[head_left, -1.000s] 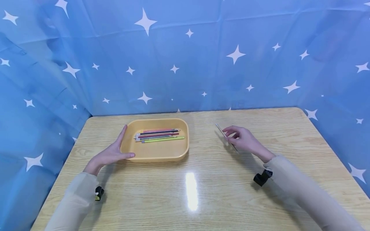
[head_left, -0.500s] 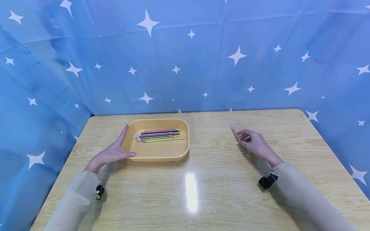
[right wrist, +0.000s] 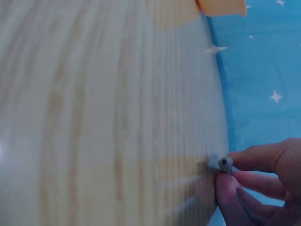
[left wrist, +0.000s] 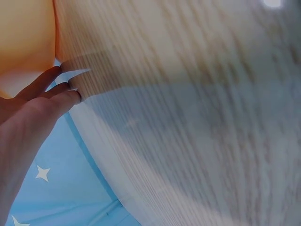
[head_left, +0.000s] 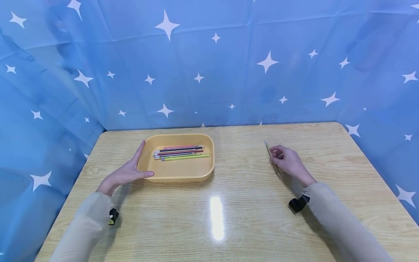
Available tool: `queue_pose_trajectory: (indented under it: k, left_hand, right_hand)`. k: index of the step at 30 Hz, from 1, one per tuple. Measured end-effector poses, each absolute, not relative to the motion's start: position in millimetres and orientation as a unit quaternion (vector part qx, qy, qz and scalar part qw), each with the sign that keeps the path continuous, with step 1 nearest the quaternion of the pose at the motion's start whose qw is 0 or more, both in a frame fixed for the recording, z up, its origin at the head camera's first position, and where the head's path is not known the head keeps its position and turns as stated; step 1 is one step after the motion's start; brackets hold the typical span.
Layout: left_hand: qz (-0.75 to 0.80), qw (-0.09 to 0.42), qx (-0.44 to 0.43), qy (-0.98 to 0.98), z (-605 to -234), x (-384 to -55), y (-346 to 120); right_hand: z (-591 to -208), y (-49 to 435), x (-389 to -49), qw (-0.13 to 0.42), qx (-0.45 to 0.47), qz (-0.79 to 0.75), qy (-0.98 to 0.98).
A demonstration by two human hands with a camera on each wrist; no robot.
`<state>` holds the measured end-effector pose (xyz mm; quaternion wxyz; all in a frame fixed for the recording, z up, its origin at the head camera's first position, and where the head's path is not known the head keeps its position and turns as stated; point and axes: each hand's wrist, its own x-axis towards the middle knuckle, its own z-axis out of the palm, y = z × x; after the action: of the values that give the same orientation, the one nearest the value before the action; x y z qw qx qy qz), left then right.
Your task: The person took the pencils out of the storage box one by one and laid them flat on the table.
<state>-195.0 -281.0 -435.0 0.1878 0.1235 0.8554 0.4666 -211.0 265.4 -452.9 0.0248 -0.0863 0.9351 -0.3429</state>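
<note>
A shallow yellow-orange tray stands at the left rear of the table, with several pencils lying side by side in it. My left hand spans the tray's left end, fingers stretched toward the far corner and thumb along the near side. In the left wrist view its fingers show beside the tray's wall. To the right, my right hand pinches a pale pencil between thumb and fingers, just above or on the table. The right wrist view shows that pencil's end between the fingertips.
The wood-grain table reaches back to a blue star-patterned curtain that also hangs along both sides. A bright light reflection lies on the tabletop in front of the tray. Small black devices are strapped to both wrists.
My right hand has carried the pale pencil rightward, away from the tray, and the pencil now stands steeper in the head view. The left hand and tray have stayed in place.
</note>
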Motion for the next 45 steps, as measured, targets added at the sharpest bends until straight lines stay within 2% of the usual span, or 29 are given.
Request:
queue_pose_trajectory:
  k: [18, 30, 45]
  left_hand:
    - [0.480, 0.181, 0.128, 0.849, -438.2, -192.3, -282.0]
    - [0.476, 0.183, 0.130, 0.850, -439.7, -194.3, -281.2]
    - [0.482, 0.182, 0.132, 0.847, -438.6, -195.1, -282.1]
  right_hand:
    - [-452.5, 264.1, -212.4, 0.023, -0.072, -0.344, 0.936]
    - [-447.3, 268.8, -206.5, 0.051, -0.053, -0.401, 0.913]
    - [-434.2, 246.3, -206.7, 0.038, -0.086, -0.430, 0.898]
